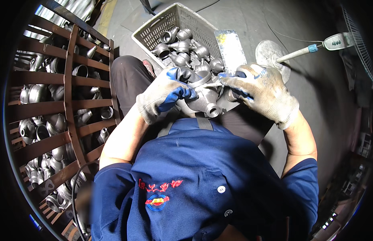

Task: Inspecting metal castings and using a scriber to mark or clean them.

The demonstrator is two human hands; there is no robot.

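A grey metal casting [204, 99], rounded with a short round spout pointing toward me, is held over my lap. My left hand [170, 90], in a whitish glove with blue coating, is closed on its left side by the ringed upper rim. My right hand [262, 90], in a similar stained glove, is closed at the casting's right. A thin pale strip [211, 85] runs from its fingertips across the casting; its kind is hard to tell, and the fingers cover the rest.
Beyond my knees stands a grey slatted plastic crate [185, 19] with several similar castings. A worn flat board [231, 50] leans beside it. At right is a standing fan [339, 41] on a round base. A rusty metal cage [70, 84] full of castings flanks my left.
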